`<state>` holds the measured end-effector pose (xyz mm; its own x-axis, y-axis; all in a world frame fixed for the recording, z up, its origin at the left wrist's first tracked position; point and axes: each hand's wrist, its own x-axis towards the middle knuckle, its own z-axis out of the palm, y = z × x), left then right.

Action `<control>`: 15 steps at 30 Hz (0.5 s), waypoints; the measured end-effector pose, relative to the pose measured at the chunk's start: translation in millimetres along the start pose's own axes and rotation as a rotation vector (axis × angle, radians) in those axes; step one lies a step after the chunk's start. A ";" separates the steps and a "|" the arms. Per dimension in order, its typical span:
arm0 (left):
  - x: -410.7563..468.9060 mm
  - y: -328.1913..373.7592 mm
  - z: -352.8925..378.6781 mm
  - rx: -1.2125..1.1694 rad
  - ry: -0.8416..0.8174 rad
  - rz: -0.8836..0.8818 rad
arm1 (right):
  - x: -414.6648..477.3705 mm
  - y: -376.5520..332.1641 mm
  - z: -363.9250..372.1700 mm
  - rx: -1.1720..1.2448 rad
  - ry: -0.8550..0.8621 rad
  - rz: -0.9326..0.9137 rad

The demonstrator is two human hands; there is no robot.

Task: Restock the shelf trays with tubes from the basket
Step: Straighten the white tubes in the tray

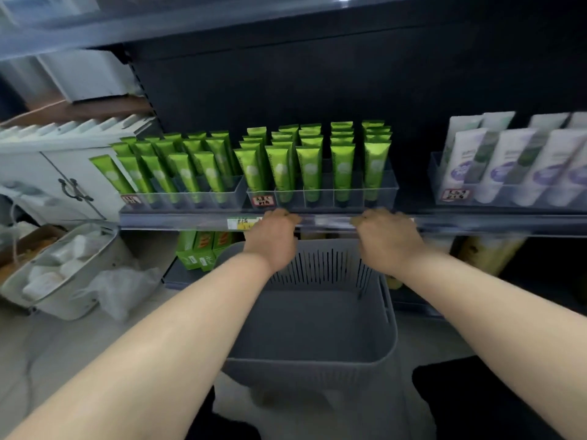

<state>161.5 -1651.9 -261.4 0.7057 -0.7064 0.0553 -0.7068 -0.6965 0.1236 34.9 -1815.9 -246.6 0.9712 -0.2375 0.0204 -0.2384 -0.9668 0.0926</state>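
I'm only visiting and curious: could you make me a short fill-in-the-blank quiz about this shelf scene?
1. The tubes in the middle clear plastic tray are ____ in colour.
2. The grey slotted plastic basket looks ____ inside.
3. The left hand and right hand grip the clear front rail of the ____.
4. The white and purple tubes stand farthest to the ____.

Missing words: green; empty; shelf; right.

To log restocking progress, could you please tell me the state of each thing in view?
Grey slatted plastic basket: empty.
Clear plastic middle tray: every lane holds green tubes.
Left hand: fingers curled over clear shelf rail.
Right hand: curled over the same rail.
White cabinet door: closed.
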 end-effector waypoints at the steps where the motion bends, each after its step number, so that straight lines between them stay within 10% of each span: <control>1: -10.0 7.7 -8.0 -0.009 -0.049 -0.015 | -12.7 -0.7 -3.9 0.013 -0.036 0.010; 15: -104.4 184.1 -124.5 0.176 -0.044 0.231 | -166.2 68.8 -80.8 0.006 0.165 0.071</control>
<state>-36.2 -1690.7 -121.0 0.5249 -0.8510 0.0186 -0.8489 -0.5250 -0.0613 -142.8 -1835.3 -163.1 0.9389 -0.2873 0.1898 -0.3063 -0.9487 0.0790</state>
